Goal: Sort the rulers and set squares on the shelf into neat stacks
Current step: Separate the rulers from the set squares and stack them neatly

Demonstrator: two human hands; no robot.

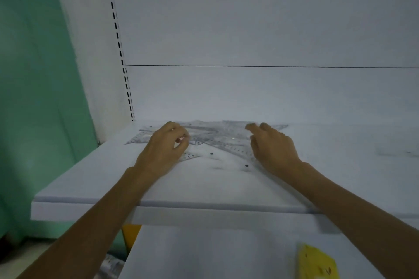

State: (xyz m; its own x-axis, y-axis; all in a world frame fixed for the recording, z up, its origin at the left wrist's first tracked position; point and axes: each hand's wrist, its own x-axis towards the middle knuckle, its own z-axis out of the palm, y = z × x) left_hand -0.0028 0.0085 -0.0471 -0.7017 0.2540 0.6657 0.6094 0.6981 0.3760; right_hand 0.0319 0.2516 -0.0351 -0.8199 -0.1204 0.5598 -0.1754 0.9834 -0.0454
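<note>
A jumbled pile of clear plastic rulers and set squares lies spread on the white shelf, toward its back. My left hand rests on the pile's left part, its fingers curled over a clear piece; whether it grips that piece is unclear. My right hand hovers at the pile's right side with fingers apart and slightly bent, nothing visibly held. Both hands hide parts of the pile.
The shelf's white back panel rises behind the pile, with a slotted upright at the left. A green wall lies left of the unit. A lower shelf below carries a yellow item.
</note>
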